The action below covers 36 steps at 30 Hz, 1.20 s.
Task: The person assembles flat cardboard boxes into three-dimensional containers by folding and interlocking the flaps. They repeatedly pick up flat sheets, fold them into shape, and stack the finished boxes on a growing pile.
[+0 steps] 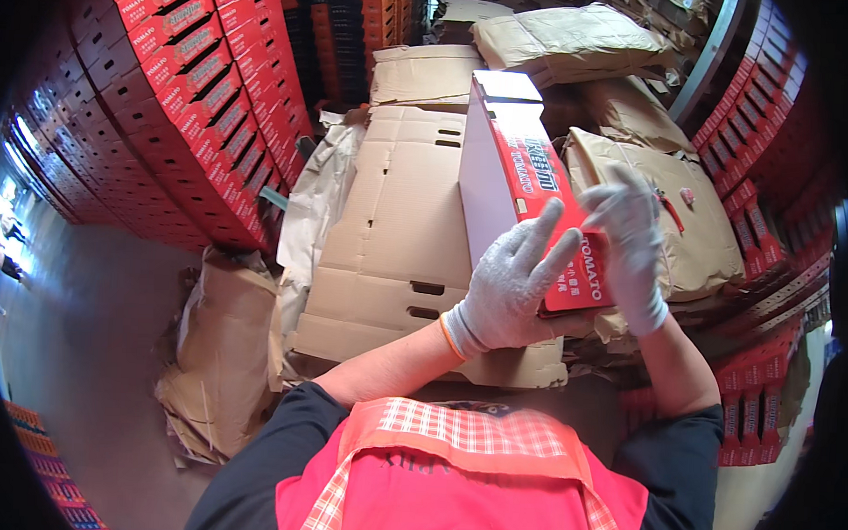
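A red printed carton (530,166) with a pale panel on its left stands on a stack of flat brown cardboard blanks (403,199). My left hand (512,282), in a whitish glove with an orange cuff edge, is at the carton's near end, its thumb and index finger apart. Across from it, my right hand (625,244), gloved too and slightly blurred, is beside the carton's right edge with its fingers stretched out. Neither hand visibly grips anything; whether they touch the carton is hard to tell.
Paper-wrapped bundles (567,41) lie behind. Another wrapped bundle (714,242) at right carries a small red-handled tool (670,210). Tall stacks of red cartons (187,89) rise at left, with more red cartons (757,99) at right. Crumpled brown paper (220,351) rests on the floor.
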Each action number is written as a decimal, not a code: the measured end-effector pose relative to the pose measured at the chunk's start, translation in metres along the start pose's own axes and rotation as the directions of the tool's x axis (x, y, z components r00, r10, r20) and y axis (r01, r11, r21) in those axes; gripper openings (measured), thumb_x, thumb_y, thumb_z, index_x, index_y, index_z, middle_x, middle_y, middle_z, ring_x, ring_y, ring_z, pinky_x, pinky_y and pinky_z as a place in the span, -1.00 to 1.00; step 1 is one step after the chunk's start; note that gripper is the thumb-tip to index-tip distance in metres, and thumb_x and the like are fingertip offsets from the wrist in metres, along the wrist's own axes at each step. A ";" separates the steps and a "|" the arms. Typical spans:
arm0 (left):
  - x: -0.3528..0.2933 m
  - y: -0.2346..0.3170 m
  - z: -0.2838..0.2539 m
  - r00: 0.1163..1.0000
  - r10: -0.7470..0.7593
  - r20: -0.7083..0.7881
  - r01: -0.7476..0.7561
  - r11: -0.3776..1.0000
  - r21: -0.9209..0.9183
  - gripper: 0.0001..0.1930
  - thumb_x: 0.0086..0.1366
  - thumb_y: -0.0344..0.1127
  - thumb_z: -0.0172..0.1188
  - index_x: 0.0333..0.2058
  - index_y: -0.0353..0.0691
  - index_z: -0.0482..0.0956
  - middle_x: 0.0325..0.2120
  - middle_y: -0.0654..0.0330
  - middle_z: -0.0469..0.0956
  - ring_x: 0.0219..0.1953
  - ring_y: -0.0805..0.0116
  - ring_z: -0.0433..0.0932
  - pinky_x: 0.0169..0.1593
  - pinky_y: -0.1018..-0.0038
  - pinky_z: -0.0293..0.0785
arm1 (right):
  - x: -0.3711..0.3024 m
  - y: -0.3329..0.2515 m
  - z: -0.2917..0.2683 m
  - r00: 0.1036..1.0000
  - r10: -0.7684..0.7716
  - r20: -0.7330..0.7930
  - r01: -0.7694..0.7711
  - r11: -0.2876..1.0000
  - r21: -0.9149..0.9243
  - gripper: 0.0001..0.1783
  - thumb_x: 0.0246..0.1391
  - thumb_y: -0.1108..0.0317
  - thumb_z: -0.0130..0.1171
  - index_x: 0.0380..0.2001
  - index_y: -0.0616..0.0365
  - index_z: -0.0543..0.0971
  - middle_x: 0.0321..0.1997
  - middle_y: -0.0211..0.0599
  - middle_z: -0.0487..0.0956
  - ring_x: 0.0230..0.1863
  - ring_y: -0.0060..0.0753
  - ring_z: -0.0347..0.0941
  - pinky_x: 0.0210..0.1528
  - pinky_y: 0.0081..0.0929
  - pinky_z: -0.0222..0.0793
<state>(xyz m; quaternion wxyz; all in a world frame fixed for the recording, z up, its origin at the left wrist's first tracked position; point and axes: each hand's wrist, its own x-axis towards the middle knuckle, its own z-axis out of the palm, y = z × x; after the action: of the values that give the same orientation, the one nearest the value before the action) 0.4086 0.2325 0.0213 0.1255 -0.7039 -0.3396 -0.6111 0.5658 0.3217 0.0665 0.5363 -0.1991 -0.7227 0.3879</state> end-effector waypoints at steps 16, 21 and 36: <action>-0.045 0.007 0.012 0.635 -0.624 0.455 0.771 0.552 -0.318 0.03 -0.17 0.01 0.59 0.23 -0.26 0.23 0.10 0.00 0.41 0.12 0.08 0.44 0.16 0.22 0.38 | 0.038 -0.012 0.082 0.741 0.010 0.672 0.489 0.677 -0.550 -0.80 -0.20 0.37 0.23 -0.40 0.09 0.55 -0.40 -0.26 0.61 -0.29 -0.01 0.56 -0.15 -0.12 0.43; -0.057 -0.009 -0.038 0.772 -0.506 0.385 0.604 0.774 -0.192 -0.09 -0.08 -0.01 0.55 0.21 -0.24 0.34 0.09 -0.06 0.44 0.15 -0.04 0.44 0.18 0.14 0.35 | 0.040 -0.030 0.142 0.678 -0.037 0.734 0.468 0.792 -0.392 -0.67 -0.05 0.27 0.26 -0.17 0.10 0.57 -0.19 -0.19 0.60 -0.18 -0.03 0.57 -0.03 -0.16 0.44; -0.232 -0.041 -0.261 0.369 -0.929 -0.035 0.830 0.313 0.462 -0.23 0.27 -0.23 0.25 0.35 -0.40 0.11 0.36 -0.15 0.15 0.41 0.01 0.13 0.43 0.28 0.04 | -0.083 0.069 0.174 0.617 0.391 0.683 0.396 0.597 -0.698 0.02 -0.31 -0.01 0.48 0.27 0.05 0.32 -0.03 -0.14 0.53 -0.03 -0.13 0.50 -0.07 -0.23 0.35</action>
<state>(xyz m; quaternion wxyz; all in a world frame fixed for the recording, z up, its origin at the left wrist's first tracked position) 0.1752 0.0325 -0.1500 -0.1301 -0.4249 -0.7994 -0.4043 0.4241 0.2457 -0.0598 0.0126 -0.2249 -0.9722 0.0639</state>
